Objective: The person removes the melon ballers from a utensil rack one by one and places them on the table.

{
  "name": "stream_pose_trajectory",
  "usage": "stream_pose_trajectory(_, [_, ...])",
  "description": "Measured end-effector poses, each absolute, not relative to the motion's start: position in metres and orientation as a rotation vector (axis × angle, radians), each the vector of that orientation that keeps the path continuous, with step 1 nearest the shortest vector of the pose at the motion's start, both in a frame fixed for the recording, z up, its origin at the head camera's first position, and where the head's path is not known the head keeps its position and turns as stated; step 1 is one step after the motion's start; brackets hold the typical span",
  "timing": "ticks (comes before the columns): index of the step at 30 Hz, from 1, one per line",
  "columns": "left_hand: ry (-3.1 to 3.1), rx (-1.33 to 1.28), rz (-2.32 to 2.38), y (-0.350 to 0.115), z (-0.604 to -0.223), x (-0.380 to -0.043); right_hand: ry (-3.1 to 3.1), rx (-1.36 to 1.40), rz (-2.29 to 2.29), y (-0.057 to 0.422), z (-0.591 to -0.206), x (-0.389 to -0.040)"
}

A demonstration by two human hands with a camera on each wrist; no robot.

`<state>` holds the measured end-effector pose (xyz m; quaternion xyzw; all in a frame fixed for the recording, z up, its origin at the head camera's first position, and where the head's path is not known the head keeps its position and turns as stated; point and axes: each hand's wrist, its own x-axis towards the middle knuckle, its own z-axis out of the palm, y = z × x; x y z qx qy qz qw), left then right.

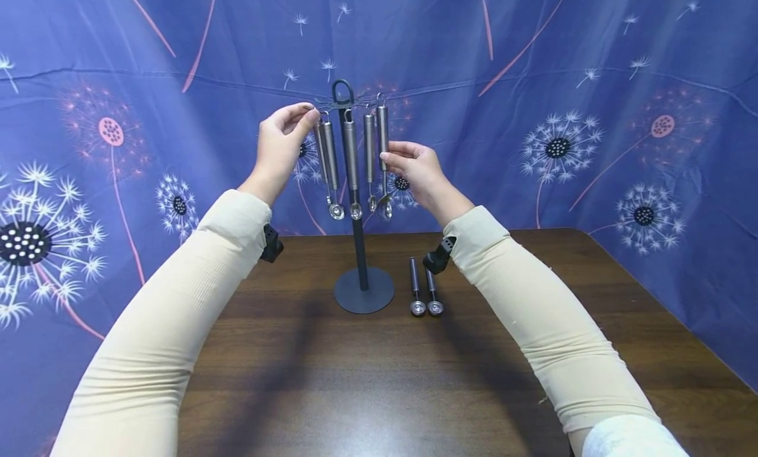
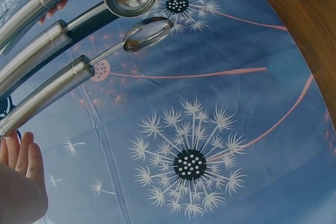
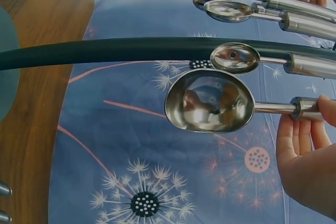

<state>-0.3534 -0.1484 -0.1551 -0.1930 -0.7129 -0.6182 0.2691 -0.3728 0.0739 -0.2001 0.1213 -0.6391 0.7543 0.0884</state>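
A dark metal rack (image 1: 360, 246) with a round base stands on the table, several steel scoops hanging by hooked handles from its top. My left hand (image 1: 281, 138) pinches the top end of the leftmost scoop (image 1: 320, 151) close to the rack's arm. That scoop's oval bowl (image 2: 149, 34) hangs free in the left wrist view. On the other side, my right hand (image 1: 417, 171) pinches the handle of an ice cream scoop (image 3: 210, 100), which has the widest bowl and hangs at the far right. A smaller scoop (image 3: 235, 58) with a hole in its bowl hangs beside it.
Two more scoops, one scoop (image 1: 417, 307) left of another scoop (image 1: 435, 307), lie side by side on the brown wooden table (image 1: 367, 371), right of the rack's base (image 1: 364, 302). Behind the table hangs a blue dandelion-print cloth (image 1: 462, 69).
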Motion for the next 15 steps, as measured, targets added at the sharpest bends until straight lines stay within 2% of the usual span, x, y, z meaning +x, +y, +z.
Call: stream_pose_trajectory(15, [-1.956, -0.459, -1.602, -0.147, -0.148, -0.346, -1.822, 0.227, 2.284, 0.09, -0.21, -0.376])
